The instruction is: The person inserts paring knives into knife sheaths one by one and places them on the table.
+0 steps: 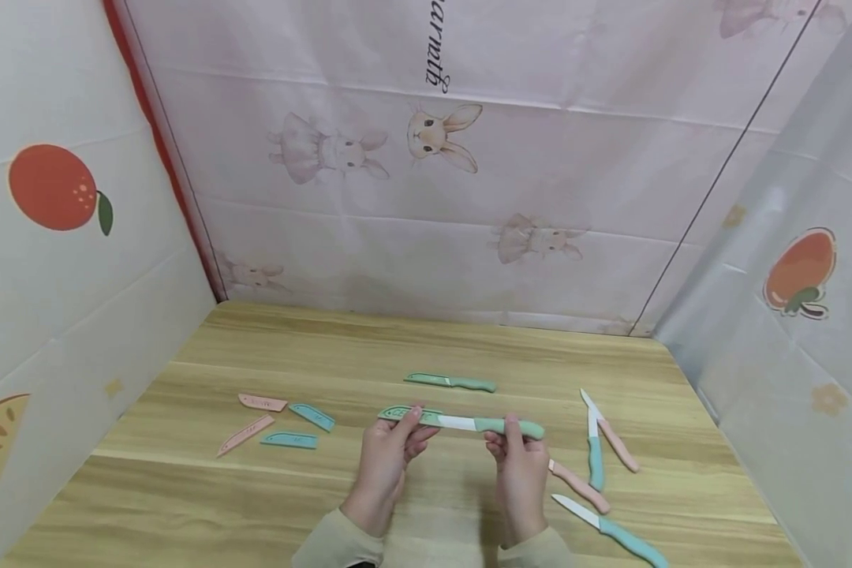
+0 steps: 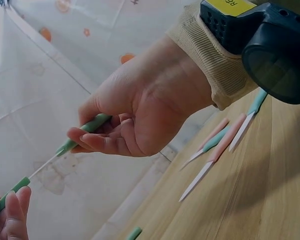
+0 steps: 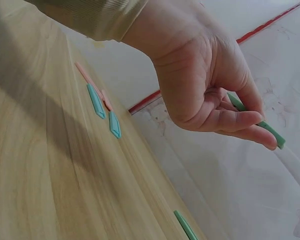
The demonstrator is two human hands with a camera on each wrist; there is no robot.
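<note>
I've got my left hand (image 1: 383,465) pinching the green sheath (image 1: 390,413), right hand (image 1: 524,469) gripping the green-handled knife (image 1: 458,424) by its handle, blade partly sheathed, held over the bench (image 1: 184,497) near another sheathed knife (image 1: 472,384).

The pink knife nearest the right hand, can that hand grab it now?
Probably not yet: the right hand is busy holding a green-handled knife. If that hand were free, the pink knife looks close enough, with nothing seen on top of it.
</note>
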